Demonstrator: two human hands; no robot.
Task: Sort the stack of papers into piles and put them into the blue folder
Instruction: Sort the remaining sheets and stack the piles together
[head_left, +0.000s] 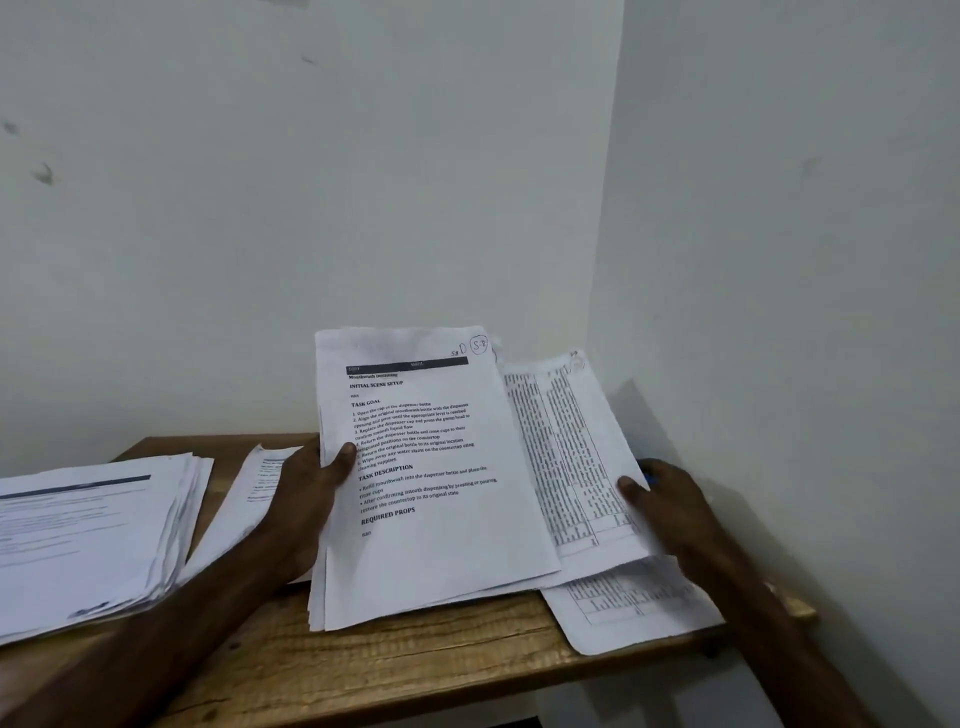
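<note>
Grip: left hand (311, 488) clamps white text-printed paper stack (441, 530), tilted seemingly for reading.
Sorting: right hand (675, 504) pinches white table-printed sheets (566, 457).

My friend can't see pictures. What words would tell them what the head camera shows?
A person's left hand holds a sheaf of printed pages tilted up over a wooden table, while the right hand grips a gridded sheet beside it. A thick pile of papers lies on the table's left.
</note>
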